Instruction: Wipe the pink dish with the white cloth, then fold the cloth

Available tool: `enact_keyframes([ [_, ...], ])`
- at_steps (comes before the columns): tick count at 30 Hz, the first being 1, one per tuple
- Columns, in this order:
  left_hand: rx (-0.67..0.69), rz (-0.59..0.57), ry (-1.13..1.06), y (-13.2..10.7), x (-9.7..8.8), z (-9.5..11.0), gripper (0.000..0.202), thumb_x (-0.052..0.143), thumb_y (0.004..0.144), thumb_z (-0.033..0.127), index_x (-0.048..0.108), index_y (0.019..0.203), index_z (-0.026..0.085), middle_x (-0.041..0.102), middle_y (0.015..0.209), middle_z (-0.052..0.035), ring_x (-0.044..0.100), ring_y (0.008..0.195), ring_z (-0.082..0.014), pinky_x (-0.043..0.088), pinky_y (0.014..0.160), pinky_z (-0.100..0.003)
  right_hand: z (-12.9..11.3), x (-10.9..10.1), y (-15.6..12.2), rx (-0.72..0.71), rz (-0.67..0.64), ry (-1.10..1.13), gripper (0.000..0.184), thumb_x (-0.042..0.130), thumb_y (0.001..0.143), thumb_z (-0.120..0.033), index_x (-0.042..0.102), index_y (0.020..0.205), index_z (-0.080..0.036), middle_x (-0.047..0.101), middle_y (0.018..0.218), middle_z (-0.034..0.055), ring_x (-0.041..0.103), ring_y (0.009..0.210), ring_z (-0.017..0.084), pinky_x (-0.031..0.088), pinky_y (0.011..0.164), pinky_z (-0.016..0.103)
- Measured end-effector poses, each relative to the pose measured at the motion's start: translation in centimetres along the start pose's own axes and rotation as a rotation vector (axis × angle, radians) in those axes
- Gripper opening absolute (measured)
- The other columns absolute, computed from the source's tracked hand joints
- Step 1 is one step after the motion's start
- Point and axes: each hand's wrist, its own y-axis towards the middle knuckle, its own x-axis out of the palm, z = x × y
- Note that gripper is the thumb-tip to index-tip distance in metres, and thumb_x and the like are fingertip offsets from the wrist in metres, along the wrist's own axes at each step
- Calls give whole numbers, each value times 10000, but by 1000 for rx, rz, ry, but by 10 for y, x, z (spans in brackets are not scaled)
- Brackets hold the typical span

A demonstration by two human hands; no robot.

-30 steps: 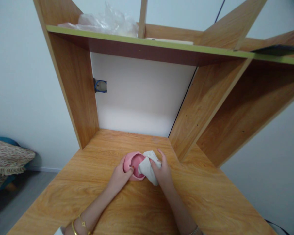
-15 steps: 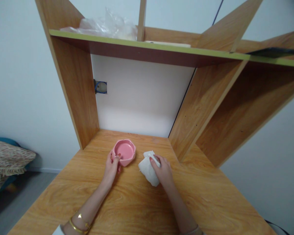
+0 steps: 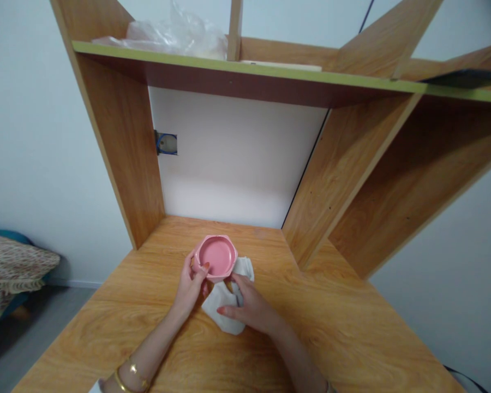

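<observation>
Pale walls (image 3: 57, 109) surround a wood-grained tabletop (image 3: 331, 327) that spreads across the bottom of the frame, with wooden shelving rising behind it. Along the top runs a long shelf with a yellow-green front edge (image 3: 278, 70), bearing a crumpled clear plastic bag (image 3: 180, 35) at upper left, a flat whitish piece (image 3: 286, 66) at upper centre and a dark flat object (image 3: 470, 78) at upper right. Below the shelf, left of centre, an uncovered wall box with blue wire (image 3: 167, 143) shows beside the side panel. At the left edge, a woven, fringed blanket (image 3: 16, 262) lies over something teal.

Just below the centre of the frame is a pink, faceted bowl with a round hollow (image 3: 217, 255), its opening facing up toward the camera; whether its base touches the tabletop cannot be told. The left hand (image 3: 190, 284) pinches its lower left rim, thumb over the edge and fingers against the outside. A folded white cloth (image 3: 225, 314) lies just below and to the right of the bowl. Over it is the right hand (image 3: 253, 308), thumb and forefinger spread apart, the forefinger reaching the bowl's lower right edge; how firmly the cloth is gripped cannot be told. Gold bracelets (image 3: 123, 379) circle the left wrist at lower left.
</observation>
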Motion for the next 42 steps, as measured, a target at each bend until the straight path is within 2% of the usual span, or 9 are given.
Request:
enact_keyframes([
  [5, -6, -39, -38, 1, 0, -4, 583, 597, 655, 492, 360, 1095, 191, 391, 394, 143, 377, 250, -50, 324, 293, -139, 8, 1, 1, 39, 221, 90, 421, 593, 686, -387, 488, 1037, -180, 544, 1007, 69, 494, 947, 198, 396, 816, 343],
  [8, 8, -100, -27, -1, 0, -5, 608, 584, 677, 488, 318, 1128, 181, 439, 429, 124, 396, 274, -57, 336, 310, -149, 13, 2, 5, 79, 370, 188, 496, 551, 713, -385, 400, 1138, -179, 538, 1010, 77, 522, 872, 177, 433, 743, 315],
  [16, 57, -263, 112, -11, 0, -1, 781, 597, 687, 480, 174, 1276, 187, 571, 890, -48, 486, 443, -74, 422, 396, -197, -4, -5, 7, 65, 195, 709, 687, 543, 721, -378, 189, 1299, -260, 511, 1127, 76, 542, 594, 101, 439, 468, 212],
  [20, 130, -342, 183, -10, -1, -3, 792, 549, 720, 526, 160, 1324, 193, 515, 1089, -97, 566, 722, -161, 473, 571, -239, -1, -7, 9, 134, 286, 842, 640, 599, 683, -361, 286, 1239, -305, 528, 1100, 39, 487, 480, 63, 406, 391, 193],
  [23, 124, -426, 247, -7, -3, -7, 722, 436, 796, 530, 111, 1351, 201, 513, 1110, -104, 554, 664, -145, 464, 550, -254, 8, -11, 12, 199, 406, 907, 562, 603, 681, -363, 352, 1178, -288, 603, 839, -13, 470, 426, 67, 385, 356, 180],
  [26, 216, -394, 377, -3, -7, -10, 561, 386, 844, 470, 260, 1312, 188, 515, 1122, -98, 556, 754, -165, 459, 666, -298, 20, -21, 14, 296, 547, 901, 551, 596, 673, -385, 362, 1152, -247, 525, 519, -88, 421, 334, 71, 349, 316, 169],
  [30, 358, -302, 516, 2, -10, -9, 361, 369, 865, 377, 485, 1141, 174, 555, 1058, -81, 499, 982, -203, 369, 867, -348, 43, -38, 10, 411, 733, 796, 580, 585, 650, -425, 353, 1145, -230, 490, 454, -110, 407, 288, 75, 313, 285, 162],
  [35, 384, -312, 567, 1, -8, -5, 300, 354, 868, 324, 554, 1031, 172, 587, 968, -71, 527, 936, -191, 384, 843, -334, 72, -56, 1, 513, 922, 627, 573, 574, 646, -460, 382, 1132, -226, 450, 421, -128, 351, 260, 56, 289, 274, 152],
  [42, 355, -309, 603, -1, -8, -8, 287, 360, 861, 321, 579, 971, 171, 605, 928, -59, 547, 900, -180, 407, 810, -307, 90, -65, -5, 630, 943, 545, 531, 561, 647, -439, 423, 1097, -193, 439, 403, -117, 375, 252, 77, 301, 247, 164],
])
